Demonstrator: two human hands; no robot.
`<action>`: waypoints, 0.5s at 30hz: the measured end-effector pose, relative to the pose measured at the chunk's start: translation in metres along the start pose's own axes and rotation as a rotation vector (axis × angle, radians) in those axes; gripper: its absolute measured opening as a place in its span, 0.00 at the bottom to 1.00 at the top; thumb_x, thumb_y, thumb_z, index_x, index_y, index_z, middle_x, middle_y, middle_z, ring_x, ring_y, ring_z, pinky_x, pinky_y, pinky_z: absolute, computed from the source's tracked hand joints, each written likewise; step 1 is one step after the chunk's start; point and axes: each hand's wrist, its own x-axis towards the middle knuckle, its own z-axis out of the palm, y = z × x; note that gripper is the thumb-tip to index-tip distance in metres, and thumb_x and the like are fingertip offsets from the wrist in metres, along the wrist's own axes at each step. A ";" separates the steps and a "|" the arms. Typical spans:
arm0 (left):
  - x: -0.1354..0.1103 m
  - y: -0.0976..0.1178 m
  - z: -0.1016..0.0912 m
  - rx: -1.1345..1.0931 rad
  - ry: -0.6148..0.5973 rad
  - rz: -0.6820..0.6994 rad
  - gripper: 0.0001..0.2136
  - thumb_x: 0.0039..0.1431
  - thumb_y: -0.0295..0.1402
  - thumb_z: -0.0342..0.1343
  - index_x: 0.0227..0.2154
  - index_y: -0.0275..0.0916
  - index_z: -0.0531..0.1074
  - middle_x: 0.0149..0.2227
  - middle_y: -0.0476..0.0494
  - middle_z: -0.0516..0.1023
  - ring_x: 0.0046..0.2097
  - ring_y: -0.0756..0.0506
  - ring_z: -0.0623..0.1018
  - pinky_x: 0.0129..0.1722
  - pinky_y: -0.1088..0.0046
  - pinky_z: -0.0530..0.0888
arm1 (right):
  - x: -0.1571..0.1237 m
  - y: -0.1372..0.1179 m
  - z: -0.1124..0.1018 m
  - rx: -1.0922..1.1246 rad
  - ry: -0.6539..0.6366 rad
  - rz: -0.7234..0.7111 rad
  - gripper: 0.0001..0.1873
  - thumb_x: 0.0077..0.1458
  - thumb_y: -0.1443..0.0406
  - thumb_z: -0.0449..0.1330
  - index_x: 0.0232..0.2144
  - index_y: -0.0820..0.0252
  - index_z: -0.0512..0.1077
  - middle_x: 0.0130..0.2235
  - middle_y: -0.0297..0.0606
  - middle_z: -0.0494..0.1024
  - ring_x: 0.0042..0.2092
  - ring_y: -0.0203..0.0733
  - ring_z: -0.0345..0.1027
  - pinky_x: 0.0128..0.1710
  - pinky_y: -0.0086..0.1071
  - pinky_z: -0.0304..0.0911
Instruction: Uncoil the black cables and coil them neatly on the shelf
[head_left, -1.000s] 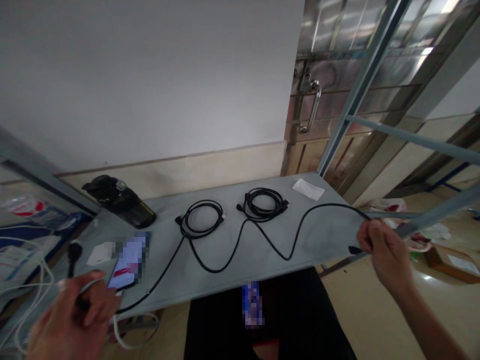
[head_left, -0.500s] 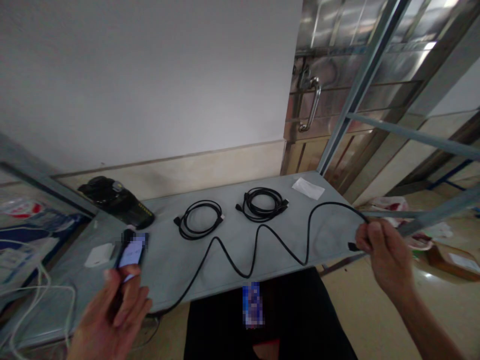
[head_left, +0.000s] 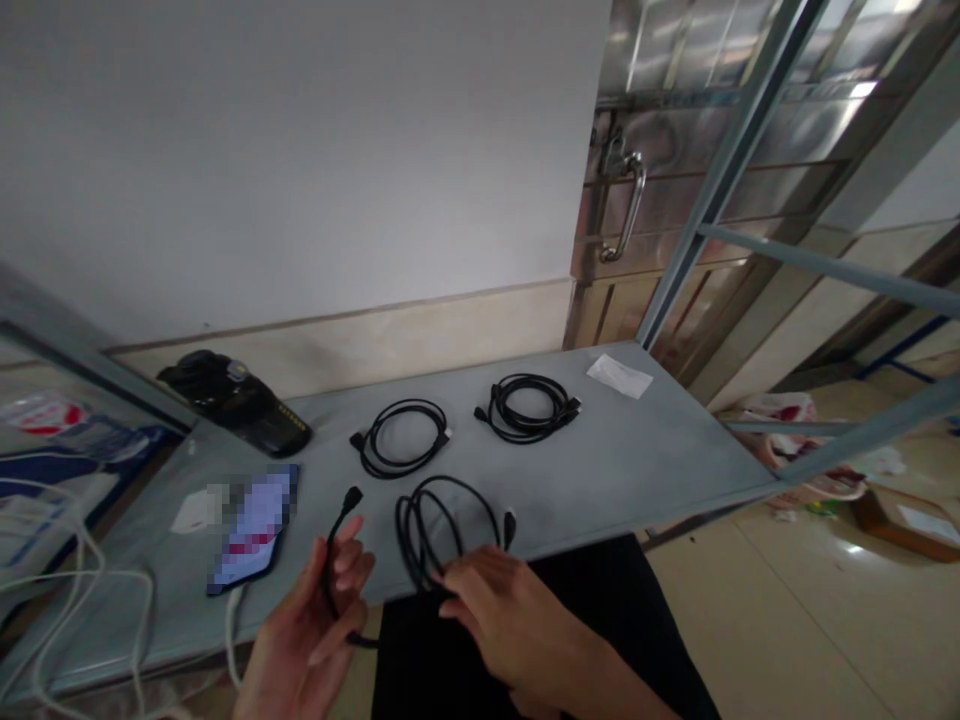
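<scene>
A black cable (head_left: 409,530) is gathered in loose loops over the table's front edge. My right hand (head_left: 499,615) is closed round the bottom of these loops, with one plug end sticking out beyond it. Near the cable's other end, my left hand (head_left: 319,610) grips a single strand; the black plug (head_left: 352,498) points up above its fingers. Behind lie two more black cables, both coiled: a coiled cable (head_left: 403,440) at the middle left and a thicker coiled cable (head_left: 531,408) to its right.
A phone (head_left: 259,525) with a lit screen and a white cord lies left on the grey table (head_left: 600,470). A black bottle (head_left: 240,405) rests on its side by the wall. White paper (head_left: 619,376) lies at the far right corner, near a metal frame post (head_left: 705,220).
Both hands have come in toward the middle. The cable that was stretched in waves across the table is now gathered in loops in my right hand. The phone is uncovered.
</scene>
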 end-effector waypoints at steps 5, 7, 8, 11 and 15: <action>0.009 -0.006 -0.030 0.137 0.130 -0.023 0.25 0.70 0.26 0.55 0.67 0.42 0.77 0.53 0.34 0.89 0.52 0.36 0.90 0.44 0.64 0.89 | 0.013 -0.012 0.026 -0.185 -0.114 -0.380 0.08 0.82 0.63 0.58 0.46 0.56 0.74 0.44 0.33 0.85 0.48 0.40 0.79 0.53 0.34 0.70; 0.011 -0.009 -0.045 0.169 0.097 -0.048 0.23 0.69 0.30 0.60 0.65 0.42 0.79 0.55 0.34 0.89 0.54 0.34 0.89 0.46 0.61 0.89 | 0.010 -0.006 0.032 -0.257 -0.071 -0.450 0.07 0.82 0.64 0.58 0.46 0.55 0.74 0.42 0.30 0.84 0.46 0.39 0.77 0.51 0.34 0.69; 0.012 -0.011 -0.050 0.180 0.069 -0.050 0.22 0.68 0.33 0.63 0.64 0.42 0.80 0.52 0.34 0.89 0.50 0.35 0.90 0.43 0.62 0.88 | 0.009 -0.001 0.035 -0.288 -0.046 -0.475 0.06 0.81 0.65 0.58 0.47 0.54 0.74 0.42 0.30 0.84 0.46 0.39 0.76 0.50 0.35 0.68; 0.012 -0.015 -0.056 0.225 -0.048 -0.039 0.23 0.66 0.43 0.71 0.60 0.40 0.82 0.33 0.46 0.84 0.24 0.48 0.76 0.27 0.70 0.79 | 0.007 0.017 0.035 -0.343 0.000 -0.530 0.08 0.79 0.69 0.59 0.54 0.52 0.75 0.44 0.30 0.84 0.45 0.39 0.75 0.49 0.36 0.68; 0.014 -0.022 -0.039 0.319 -0.129 -0.054 0.30 0.56 0.50 0.80 0.56 0.38 0.83 0.19 0.64 0.56 0.18 0.56 0.50 0.21 0.76 0.66 | 0.011 0.038 0.026 -0.359 -0.043 -0.535 0.07 0.78 0.69 0.61 0.53 0.55 0.76 0.44 0.33 0.83 0.47 0.40 0.74 0.54 0.37 0.68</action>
